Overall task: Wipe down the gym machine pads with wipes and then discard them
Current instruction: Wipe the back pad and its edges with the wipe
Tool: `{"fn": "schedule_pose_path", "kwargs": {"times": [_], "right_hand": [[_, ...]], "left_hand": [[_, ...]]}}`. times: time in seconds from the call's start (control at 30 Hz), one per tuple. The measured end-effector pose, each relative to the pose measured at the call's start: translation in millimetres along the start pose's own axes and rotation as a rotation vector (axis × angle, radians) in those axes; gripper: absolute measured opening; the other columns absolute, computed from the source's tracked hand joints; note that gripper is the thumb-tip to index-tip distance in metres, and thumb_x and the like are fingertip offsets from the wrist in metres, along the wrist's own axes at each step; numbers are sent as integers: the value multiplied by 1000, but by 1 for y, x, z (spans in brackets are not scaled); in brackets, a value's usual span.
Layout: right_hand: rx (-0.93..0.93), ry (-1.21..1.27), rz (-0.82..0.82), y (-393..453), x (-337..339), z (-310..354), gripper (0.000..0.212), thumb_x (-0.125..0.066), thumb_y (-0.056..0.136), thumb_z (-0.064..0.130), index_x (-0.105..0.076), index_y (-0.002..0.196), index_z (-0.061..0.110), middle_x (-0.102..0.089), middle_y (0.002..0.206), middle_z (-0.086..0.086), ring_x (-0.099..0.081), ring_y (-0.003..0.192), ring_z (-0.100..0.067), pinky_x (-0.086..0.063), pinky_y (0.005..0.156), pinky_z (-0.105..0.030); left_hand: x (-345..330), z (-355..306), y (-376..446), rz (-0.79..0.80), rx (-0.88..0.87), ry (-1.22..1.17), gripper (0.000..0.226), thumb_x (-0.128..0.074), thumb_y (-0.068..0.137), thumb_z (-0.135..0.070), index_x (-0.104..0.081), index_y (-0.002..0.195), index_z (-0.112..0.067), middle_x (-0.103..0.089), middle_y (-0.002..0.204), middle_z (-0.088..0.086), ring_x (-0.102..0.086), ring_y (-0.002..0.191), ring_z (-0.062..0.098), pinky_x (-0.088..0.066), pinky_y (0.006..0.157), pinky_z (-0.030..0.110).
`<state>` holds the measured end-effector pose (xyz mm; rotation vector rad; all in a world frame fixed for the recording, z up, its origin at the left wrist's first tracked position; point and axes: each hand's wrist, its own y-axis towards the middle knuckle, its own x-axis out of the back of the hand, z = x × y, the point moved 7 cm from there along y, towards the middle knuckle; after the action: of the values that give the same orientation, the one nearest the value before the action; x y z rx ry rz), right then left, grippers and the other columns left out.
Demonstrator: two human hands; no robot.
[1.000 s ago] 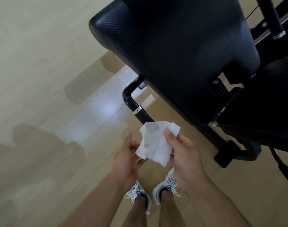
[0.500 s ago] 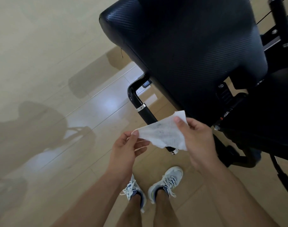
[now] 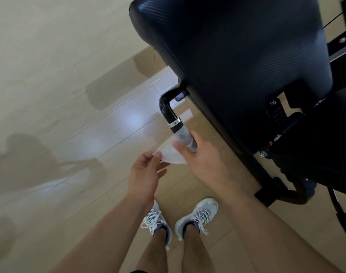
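A large black textured pad point(image 3: 237, 62) of the gym machine fills the upper right. Below its left edge a black handle bar point(image 3: 169, 111) with a silver ring juts toward me. My right hand point(image 3: 199, 160) wraps a white wipe point(image 3: 171, 153) around the lower part of that handle, thumb on the wipe. The wipe's left corner is pinched between thumb and finger of my left hand point(image 3: 146, 170), so the wipe is stretched between both hands.
The machine's black frame and base foot point(image 3: 290, 196) stand on the pale wood floor point(image 3: 69, 95) at right. A second dark pad point(image 3: 325, 138) lies at the right edge. My two feet in white sneakers point(image 3: 180, 221) stand below the hands.
The crumpled wipe was spread out between both hands. My right hand then carried it up and to the right onto the handle bar and closed around it.
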<state>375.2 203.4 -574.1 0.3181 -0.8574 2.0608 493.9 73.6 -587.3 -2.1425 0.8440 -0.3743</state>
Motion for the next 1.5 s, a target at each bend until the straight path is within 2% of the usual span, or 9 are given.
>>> {"fn": "schedule_pose_path", "kwargs": {"times": [0.4,0.5,0.57,0.67,0.73,0.9,1.07,1.33,1.5], "right_hand": [[93,-7,-110,16,-4,31,50,-59,98,53,-59,137,23,-67,106,12,-62,94,-3,-47,74,-17],[31,132,-320,-15,20,1,37,-71,94,45,-70,81,10,-54,59,2,-44,56,-1,-37,55,-25],[-60,200,-468,-29,41,-14,38,-72,94,41,-65,70,12,-58,60,-5,-46,52,-3,-38,50,-22],[-92,362,-655,-36,70,-7,5,-75,92,37,-76,92,32,-74,88,13,-69,87,1,-55,71,-13],[26,398,-731,-34,79,11,17,-77,90,24,-73,96,40,-72,105,13,-68,105,-5,-55,81,-13],[254,143,-362,-32,31,27,44,-77,78,-12,-76,94,30,-70,112,14,-63,112,0,-54,95,-24],[454,-77,-260,-57,12,14,19,-82,83,8,-80,101,14,-73,119,2,-58,131,-16,-48,108,-32],[-90,385,-424,-61,21,-3,37,-54,96,60,-66,117,32,-66,117,15,-63,110,-4,-58,88,-32],[-152,-43,-166,-46,-5,1,66,-55,100,51,-31,159,32,-45,156,9,-46,139,-9,-41,105,-22]], "left_hand": [[13,14,-12,-98,6,67,10,-62,100,-17,-69,103,-10,-78,94,2,-75,89,20,-57,85,35],[5,18,-21,-42,17,40,11,-62,99,-17,-69,104,-10,-78,95,0,-75,91,18,-57,85,34],[-2,16,-26,7,7,62,12,-64,98,-19,-70,105,-12,-78,96,-3,-75,90,14,-57,85,32],[-13,12,-30,54,-5,61,12,-66,96,-19,-71,105,-13,-78,97,-3,-75,91,14,-57,86,33],[-17,8,-31,59,-19,53,11,-65,97,-18,-71,105,-13,-78,96,-3,-75,91,14,-57,88,34],[-22,0,-30,114,-27,21,20,-60,101,-26,-73,106,-12,-78,99,2,-75,95,19,-56,89,36],[-21,2,-24,161,40,13,31,-60,99,-41,-75,106,-14,-78,100,3,-74,95,19,-56,91,37],[-19,-1,-16,63,-61,185,6,-73,93,-23,-78,90,-22,-77,87,3,-71,87,22,-59,89,41],[-12,4,-16,43,-54,165,8,-70,95,-22,-78,97,-23,-78,88,-4,-74,85,13,-59,83,33]]}}
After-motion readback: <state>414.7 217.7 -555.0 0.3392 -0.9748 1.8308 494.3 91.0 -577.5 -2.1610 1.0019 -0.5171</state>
